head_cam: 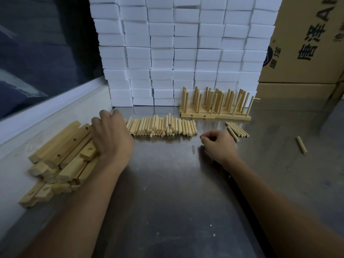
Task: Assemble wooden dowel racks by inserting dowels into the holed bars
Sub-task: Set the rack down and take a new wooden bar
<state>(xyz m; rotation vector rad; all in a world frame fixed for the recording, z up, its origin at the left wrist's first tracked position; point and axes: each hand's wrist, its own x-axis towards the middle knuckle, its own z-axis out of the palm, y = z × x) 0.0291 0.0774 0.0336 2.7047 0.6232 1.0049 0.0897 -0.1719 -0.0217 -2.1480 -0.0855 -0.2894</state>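
A heap of holed wooden bars (61, 155) lies at the left of the metal table (167, 192). My left hand (109, 135) is on the heap's right end, fingers curled down over a holed bar (78, 136); the fingertips are hidden. A wide pile of loose dowels (163, 125) lies side by side just beyond the hands. My right hand (217, 144) rests on the table, loosely curled, with nothing seen in it. A few more dowels (237, 129) lie just beyond it. Finished racks (216, 107) with upright dowels stand at the back.
A wall of stacked white blocks (176, 53) closes the back. Cardboard boxes (307, 43) stand at the back right. One stray dowel (301, 144) lies at the right. A pale ledge (46, 112) under a dark window runs along the left edge.
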